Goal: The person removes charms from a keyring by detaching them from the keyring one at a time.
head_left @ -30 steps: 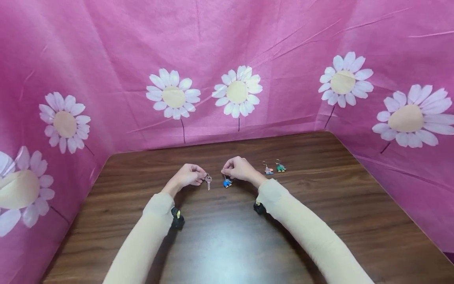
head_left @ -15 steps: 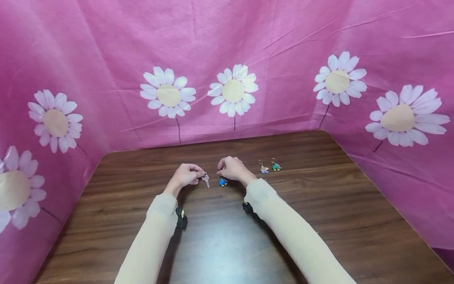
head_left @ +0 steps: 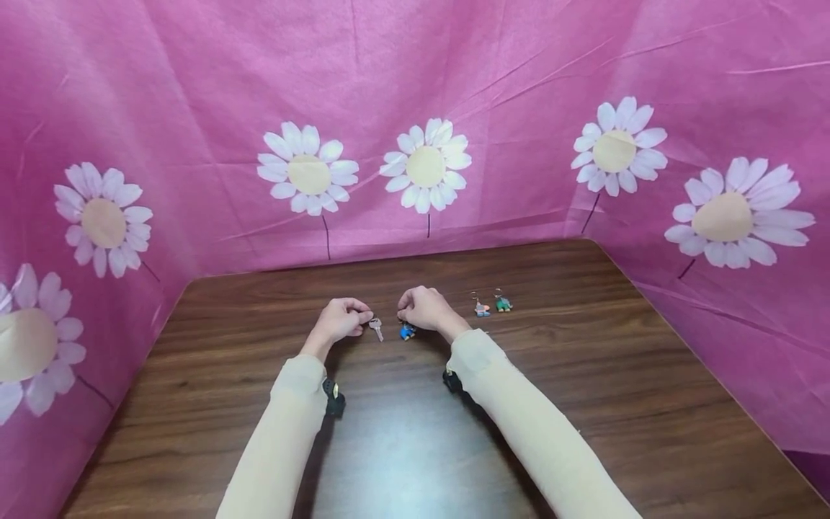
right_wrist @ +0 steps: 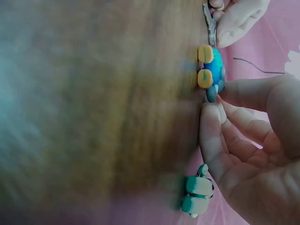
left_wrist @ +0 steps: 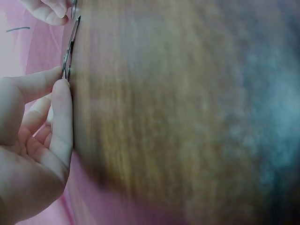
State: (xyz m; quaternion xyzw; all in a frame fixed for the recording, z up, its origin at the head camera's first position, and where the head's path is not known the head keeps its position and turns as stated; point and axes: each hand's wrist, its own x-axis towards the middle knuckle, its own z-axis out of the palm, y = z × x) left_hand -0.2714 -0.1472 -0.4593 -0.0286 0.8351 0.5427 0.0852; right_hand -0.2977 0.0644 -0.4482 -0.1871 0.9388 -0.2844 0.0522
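My left hand [head_left: 340, 319] pinches a key [head_left: 377, 329] by its ring end, between thumb and forefinger. In the left wrist view the key [left_wrist: 71, 47] lies slanted close against the tabletop. To its right, my right hand [head_left: 424, 308] pinches the top of a small blue keychain figure [head_left: 407, 332]. The right wrist view shows this blue figure [right_wrist: 214, 65] with yellow feet close to the wood, its ring mostly hidden by the fingers. A short gap separates the key from the figure.
Right of my right hand lie two more keychains, one grey and orange [head_left: 482, 309] and one green [head_left: 503, 304], each with a ring. All sit on the dark wooden table [head_left: 551, 404]. A pink flowered curtain [head_left: 363, 86] encloses the back and sides.
The key has gone from hanging straight down to slanting near the table. My right hand has shifted slightly left with the blue keychain figure. The head view has turned a little.
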